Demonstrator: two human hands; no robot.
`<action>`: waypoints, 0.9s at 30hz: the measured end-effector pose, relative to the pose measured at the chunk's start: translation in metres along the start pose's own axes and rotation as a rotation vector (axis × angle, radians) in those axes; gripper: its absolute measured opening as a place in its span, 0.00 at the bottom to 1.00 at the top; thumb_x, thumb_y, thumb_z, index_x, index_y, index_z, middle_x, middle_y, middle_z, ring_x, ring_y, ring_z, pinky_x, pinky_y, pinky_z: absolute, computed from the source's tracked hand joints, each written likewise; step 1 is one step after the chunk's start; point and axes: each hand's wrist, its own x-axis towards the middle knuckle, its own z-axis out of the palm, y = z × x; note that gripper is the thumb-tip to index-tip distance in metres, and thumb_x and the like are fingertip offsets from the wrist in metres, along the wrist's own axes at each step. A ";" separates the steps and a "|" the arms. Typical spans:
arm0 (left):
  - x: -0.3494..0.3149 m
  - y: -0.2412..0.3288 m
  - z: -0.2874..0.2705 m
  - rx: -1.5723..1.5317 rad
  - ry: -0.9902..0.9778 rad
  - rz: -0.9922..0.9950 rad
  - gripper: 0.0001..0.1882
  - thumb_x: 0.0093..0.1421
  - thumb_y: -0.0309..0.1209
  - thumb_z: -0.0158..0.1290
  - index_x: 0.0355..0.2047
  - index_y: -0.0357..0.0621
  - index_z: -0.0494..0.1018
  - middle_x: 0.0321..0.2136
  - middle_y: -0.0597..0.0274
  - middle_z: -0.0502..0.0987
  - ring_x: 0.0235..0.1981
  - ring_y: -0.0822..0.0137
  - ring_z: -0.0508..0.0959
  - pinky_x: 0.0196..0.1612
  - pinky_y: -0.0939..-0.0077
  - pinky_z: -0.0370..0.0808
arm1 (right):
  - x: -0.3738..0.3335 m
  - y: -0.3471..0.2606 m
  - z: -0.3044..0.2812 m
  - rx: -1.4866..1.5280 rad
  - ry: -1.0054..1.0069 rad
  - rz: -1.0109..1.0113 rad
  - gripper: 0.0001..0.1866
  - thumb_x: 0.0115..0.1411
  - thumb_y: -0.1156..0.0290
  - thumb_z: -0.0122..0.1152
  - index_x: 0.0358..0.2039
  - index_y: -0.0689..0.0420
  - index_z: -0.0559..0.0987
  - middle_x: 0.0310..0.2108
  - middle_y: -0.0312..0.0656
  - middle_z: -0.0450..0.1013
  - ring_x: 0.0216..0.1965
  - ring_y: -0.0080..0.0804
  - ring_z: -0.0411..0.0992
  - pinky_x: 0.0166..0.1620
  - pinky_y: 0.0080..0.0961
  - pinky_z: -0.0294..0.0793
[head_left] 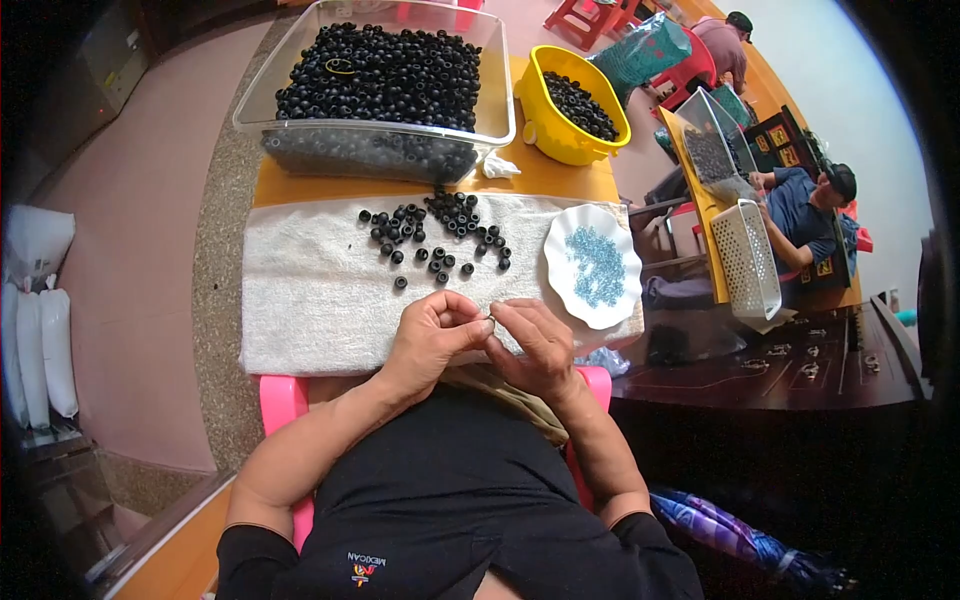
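My left hand [432, 335] and my right hand [538, 342] meet at the near edge of a white towel [310, 290]. Thumbs and fingertips of both are pinched together around something tiny, mostly hidden by the fingers, too small to make out. Just beyond them, loose black ball-shaped pieces with holes [437, 253] lie scattered on the towel. To the right of these stands a white plate with a wavy rim [567, 300], holding many small pale-blue translucent pieces [597, 266].
A clear plastic bin [492, 108] full of black pieces stands at the back, a yellow tub [572, 147] of them to its right. Crumpled white tissue [498, 166] lies between. Farther right, a person [805, 215] sits at another table with a white perforated basket [748, 265].
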 end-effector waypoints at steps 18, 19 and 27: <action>0.003 -0.008 -0.006 0.045 -0.059 0.052 0.08 0.58 0.20 0.58 0.35 0.37 0.70 0.30 0.63 0.78 0.31 0.75 0.79 0.35 0.81 0.80 | -0.004 -0.001 0.001 0.028 -0.108 -0.029 0.25 0.43 0.83 0.66 0.46 0.65 0.74 0.30 0.48 0.76 0.29 0.42 0.77 0.31 0.30 0.77; 0.003 -0.008 -0.006 0.038 -0.071 0.049 0.08 0.58 0.20 0.59 0.35 0.37 0.70 0.30 0.63 0.78 0.31 0.75 0.79 0.35 0.81 0.80 | -0.005 0.001 0.002 0.033 -0.086 -0.023 0.26 0.43 0.83 0.67 0.47 0.65 0.74 0.30 0.48 0.76 0.30 0.42 0.77 0.31 0.30 0.77; 0.005 -0.004 -0.004 0.046 -0.083 0.020 0.10 0.62 0.26 0.56 0.42 0.38 0.70 0.35 0.62 0.78 0.35 0.75 0.79 0.40 0.80 0.80 | -0.019 0.014 0.006 0.106 0.066 0.164 0.31 0.43 0.81 0.73 0.49 0.66 0.72 0.33 0.48 0.78 0.36 0.35 0.80 0.39 0.27 0.80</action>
